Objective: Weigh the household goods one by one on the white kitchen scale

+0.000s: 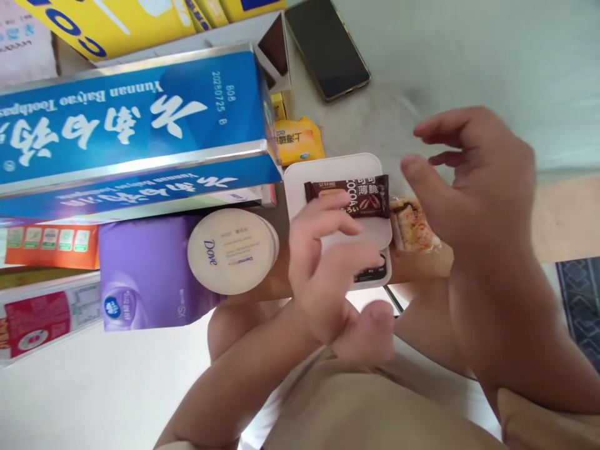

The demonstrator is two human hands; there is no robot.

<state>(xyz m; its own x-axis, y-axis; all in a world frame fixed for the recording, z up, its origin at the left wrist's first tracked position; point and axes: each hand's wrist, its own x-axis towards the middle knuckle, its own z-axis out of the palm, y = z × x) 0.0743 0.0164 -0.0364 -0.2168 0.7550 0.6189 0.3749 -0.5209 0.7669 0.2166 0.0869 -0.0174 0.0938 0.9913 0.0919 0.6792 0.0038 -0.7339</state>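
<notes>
My left hand [328, 269] hovers over a white plastic case [332, 164], fingers curved and thumb apart, with nothing in its grasp. Part of the case is hidden by that hand. A dark brown cocoa snack packet [368, 195] lies on the case's white upper part. Below it, a black item [375, 270] shows in the lower part; its kind I cannot make out. To the right, my right hand [487, 175] is raised with fingers and thumb spread, empty. A clear-wrapped pale snack [412, 226] rests beside the case, near the right thumb.
A large blue toothpaste box [131, 125] extends across the left. Around it are a purple tissue pack [145, 269], a round Dove tub [232, 251], an orange-yellow soap packet [300, 140] and a yellow box [117, 25]. A black phone [328, 50] lies at the back.
</notes>
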